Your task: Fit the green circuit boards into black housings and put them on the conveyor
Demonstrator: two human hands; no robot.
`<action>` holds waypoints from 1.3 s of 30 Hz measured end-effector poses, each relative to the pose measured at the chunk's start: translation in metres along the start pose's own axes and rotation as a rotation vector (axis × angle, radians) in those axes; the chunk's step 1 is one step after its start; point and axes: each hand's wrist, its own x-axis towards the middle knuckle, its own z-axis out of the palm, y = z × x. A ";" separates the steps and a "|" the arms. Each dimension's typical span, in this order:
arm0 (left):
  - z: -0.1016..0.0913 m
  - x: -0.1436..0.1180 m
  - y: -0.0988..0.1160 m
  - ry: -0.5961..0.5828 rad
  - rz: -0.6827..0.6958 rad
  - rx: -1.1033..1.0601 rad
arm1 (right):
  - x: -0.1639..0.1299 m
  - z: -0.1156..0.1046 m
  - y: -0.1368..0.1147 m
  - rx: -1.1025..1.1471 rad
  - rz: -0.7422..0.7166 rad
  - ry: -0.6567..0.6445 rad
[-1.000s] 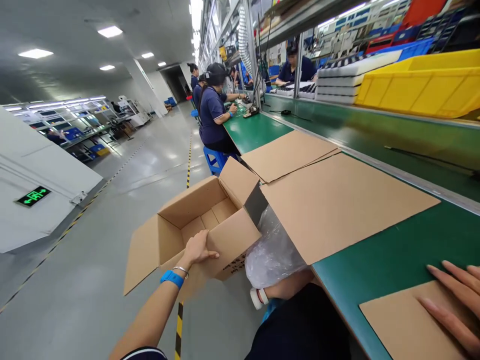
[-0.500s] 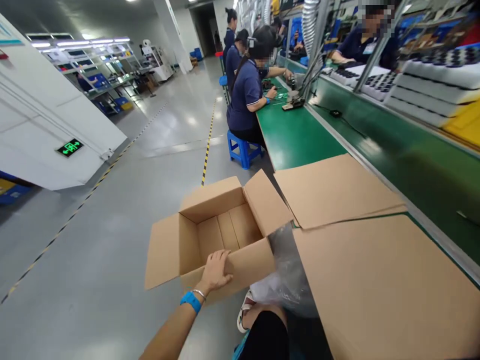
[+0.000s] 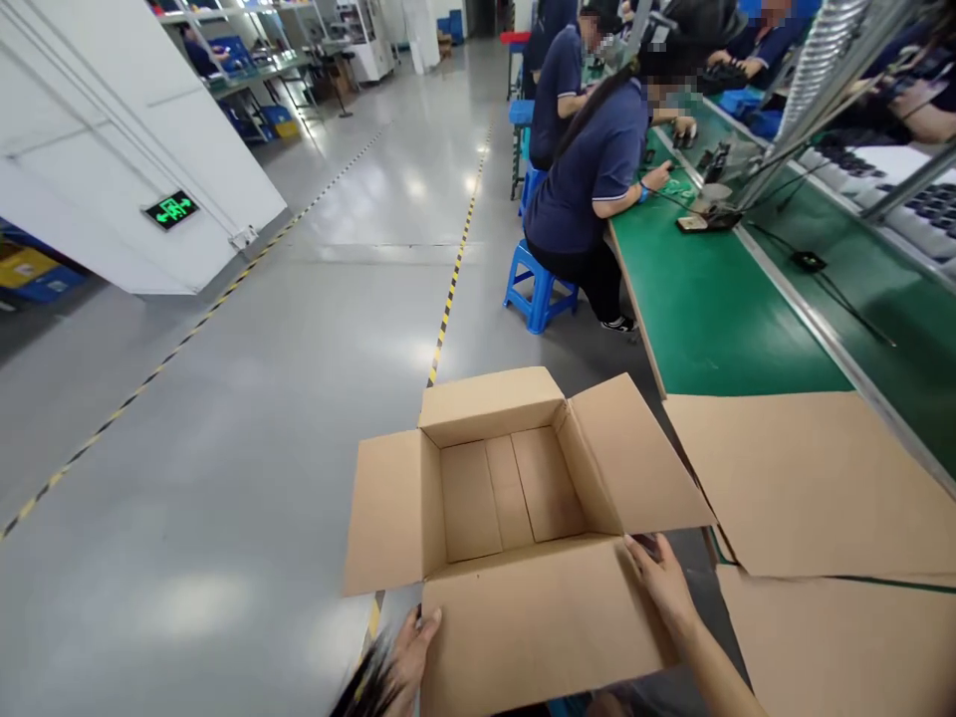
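An open cardboard box (image 3: 433, 513) is in front of me with its flaps spread outward and nothing inside. At its near left corner, my left hand (image 3: 409, 652) is closed on the side, thumb showing beside the near flap (image 3: 545, 627). Dark hair partly covers that wrist. On the near right corner, my right hand (image 3: 664, 583) grips the box below the right flap (image 3: 634, 453); some of its fingertips are hidden. The near flap slopes down toward me between both hands.
Flat cardboard sheets (image 3: 822, 478) lie on the green workbench (image 3: 747, 329) at right. A co-worker (image 3: 590, 169) sits on a blue stool (image 3: 538, 289) beyond the box. Yellow-black tape (image 3: 452, 289) marks the floor; a white column (image 3: 149, 149) stands left.
Earlier only my left hand showed, lying on the near edge of the box. Now both hands hold the near corners, and the near flap lies folded outward. The view has also shifted.
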 end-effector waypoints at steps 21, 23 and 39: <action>-0.015 0.011 0.067 -0.301 0.649 0.977 | 0.028 -0.028 0.001 -0.752 -0.637 -0.496; -0.022 0.012 0.082 -0.355 0.616 0.940 | 0.032 -0.035 -0.003 -0.694 -0.569 -0.598; 0.019 0.221 0.269 -0.156 0.554 0.108 | 0.051 0.066 0.007 -0.166 0.400 0.065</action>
